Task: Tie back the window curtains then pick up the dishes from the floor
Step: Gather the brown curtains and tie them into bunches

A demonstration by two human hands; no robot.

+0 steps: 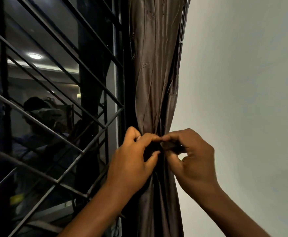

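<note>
A brown satin curtain [154, 69] hangs gathered into a narrow bundle at the right edge of the window, pinched in at waist height. My left hand [133, 159] is at the left side of the gathered spot, its fingers curled and pinching a dark tie-back strap [169, 146]. My right hand [193, 159] pinches the other end of that strap between thumb and fingers on the right side. Most of the strap is hidden by my fingers. No dishes are in view.
Black metal window bars [54, 93] cover the dark glass on the left, which reflects a person and a ceiling light. A plain pale wall [242, 82] fills the right side. Thin cords [182, 31] hang along the curtain's right edge.
</note>
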